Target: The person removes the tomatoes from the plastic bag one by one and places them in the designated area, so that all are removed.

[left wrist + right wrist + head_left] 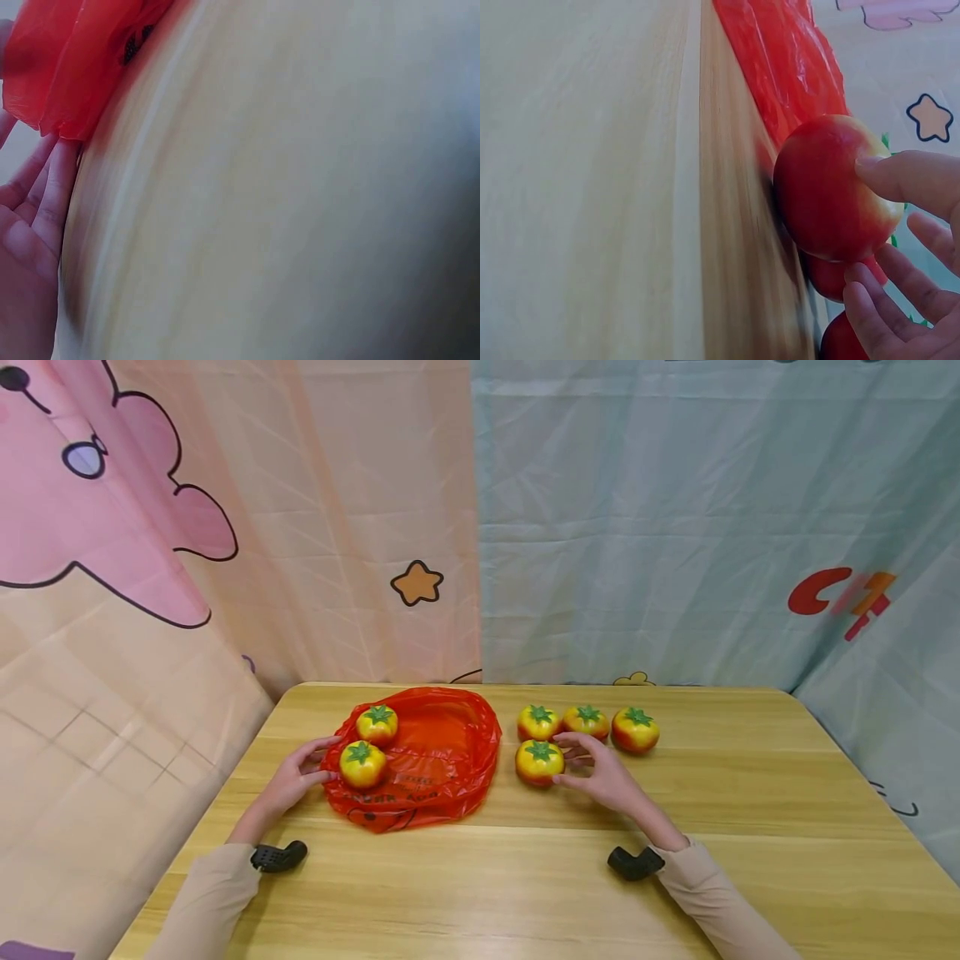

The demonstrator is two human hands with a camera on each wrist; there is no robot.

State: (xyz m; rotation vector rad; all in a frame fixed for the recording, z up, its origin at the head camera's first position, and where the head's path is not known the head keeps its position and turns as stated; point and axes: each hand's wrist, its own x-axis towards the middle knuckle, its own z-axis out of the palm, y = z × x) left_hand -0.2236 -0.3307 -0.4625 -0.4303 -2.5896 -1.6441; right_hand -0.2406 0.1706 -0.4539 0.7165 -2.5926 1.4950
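A red plastic bag (442, 760) lies spread on the table, its rim rolled into a ring. Inside its left part sit two yellow-red tomatoes with green leaf tops, the nearer tomato (363, 765) and the farther tomato (377, 725). My left hand (295, 775) holds the bag's left edge; in the left wrist view the bag (67, 60) hides its fingertips. To the right of the bag, my right hand (600, 772) grips a tomato (538, 763) from its right side. The right wrist view shows the thumb on this tomato (832, 187) and curved fingers beside it.
Behind the gripped tomato stands a row of three more: a left tomato (537, 723), a middle tomato (586, 722) and a right tomato (635, 730). The wooden table (465, 893) ends at a printed curtain (615, 527). Each wrist carries a black mount (279, 857).
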